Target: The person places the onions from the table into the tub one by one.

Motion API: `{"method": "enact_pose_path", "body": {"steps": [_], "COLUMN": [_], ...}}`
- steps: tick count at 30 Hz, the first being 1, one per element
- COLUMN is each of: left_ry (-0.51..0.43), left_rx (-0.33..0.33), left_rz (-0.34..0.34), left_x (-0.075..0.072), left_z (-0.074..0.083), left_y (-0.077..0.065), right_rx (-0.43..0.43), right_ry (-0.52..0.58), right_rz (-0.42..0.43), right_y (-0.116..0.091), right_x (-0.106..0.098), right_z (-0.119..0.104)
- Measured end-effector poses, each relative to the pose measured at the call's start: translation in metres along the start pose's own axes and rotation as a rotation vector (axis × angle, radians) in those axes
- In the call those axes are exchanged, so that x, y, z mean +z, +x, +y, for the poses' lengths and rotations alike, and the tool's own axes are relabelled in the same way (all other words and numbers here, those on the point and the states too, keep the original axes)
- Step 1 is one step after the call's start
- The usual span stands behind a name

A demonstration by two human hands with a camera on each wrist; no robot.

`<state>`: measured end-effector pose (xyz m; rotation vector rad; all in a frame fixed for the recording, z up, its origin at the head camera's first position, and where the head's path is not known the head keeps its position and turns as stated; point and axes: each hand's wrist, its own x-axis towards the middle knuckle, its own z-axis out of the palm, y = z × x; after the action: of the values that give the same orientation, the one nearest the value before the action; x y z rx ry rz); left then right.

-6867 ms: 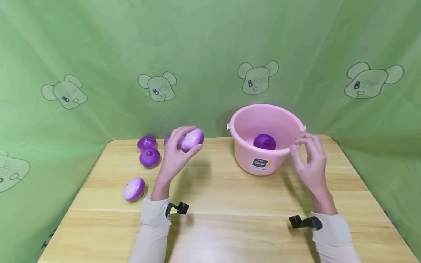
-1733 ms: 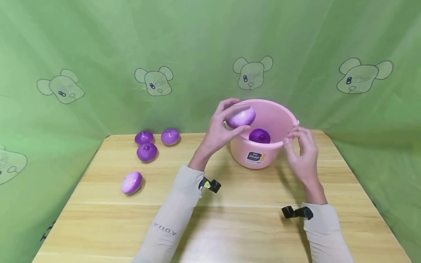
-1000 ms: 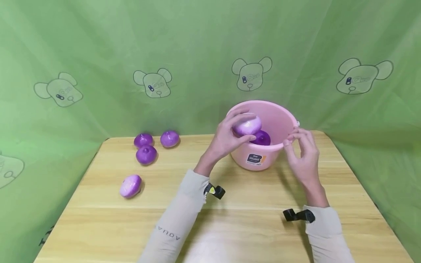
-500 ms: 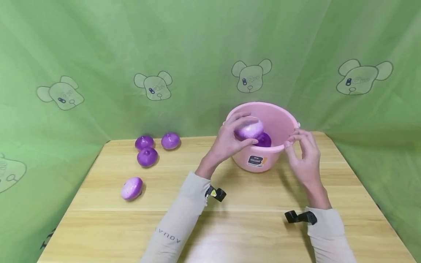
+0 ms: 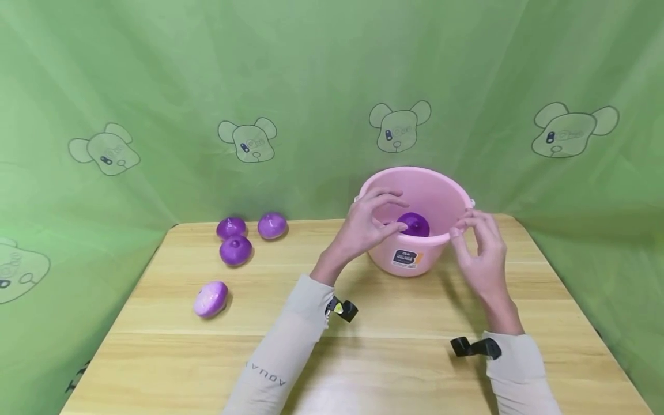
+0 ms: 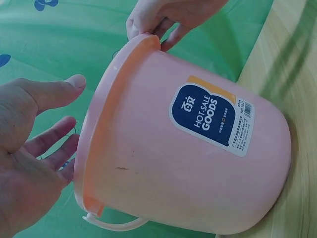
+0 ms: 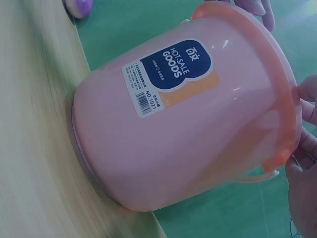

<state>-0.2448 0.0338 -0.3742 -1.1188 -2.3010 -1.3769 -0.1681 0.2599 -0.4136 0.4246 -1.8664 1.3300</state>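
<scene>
A pink bucket (image 5: 376, 249) with a label stands at the back right of the table. My left hand (image 5: 363, 227) hovers over its left rim, thumb and fingers spread apart around nothing; the left wrist view shows this hand (image 6: 29, 158) beside the rim. My right hand (image 5: 483, 253) pinches the rim on the right side, also visible in the right wrist view as a hand (image 7: 304, 188) at the rim. One glossy purple onion (image 5: 415, 223) shows inside the bucket. A sliver of purple shows behind my left thumb; the rest there is hidden.
At the back left of the wooden table (image 5: 394, 369) are a purple onion (image 5: 231, 228), a second onion (image 5: 236, 251) touching it, and a third onion (image 5: 272, 225) to the right. A paler onion (image 5: 211, 299) lies nearer. Behind hangs a green curtain (image 5: 321, 75).
My left hand carried a pale purple onion from the left side over to the bucket and let it go inside. My right hand has stayed on the rim.
</scene>
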Motion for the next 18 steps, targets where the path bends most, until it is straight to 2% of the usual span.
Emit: {"method": "enact_pose_path", "body": {"steps": [12, 18], "left_ry": [-0.062, -0.103], "left_rx": [-0.009, 0.040], "left_rz": [0.031, 0.062], "left_x": [-0.004, -0.013], "left_z": [-0.004, -0.004], "left_y": [-0.015, -0.021], "right_rx": [0.000, -0.022], "right_ry": [0.009, 0.006], "right_rz": [0.001, -0.006], "right_y": [-0.002, -0.001], "right_x": [0.000, -0.002], "right_z": [0.003, 0.015]}}
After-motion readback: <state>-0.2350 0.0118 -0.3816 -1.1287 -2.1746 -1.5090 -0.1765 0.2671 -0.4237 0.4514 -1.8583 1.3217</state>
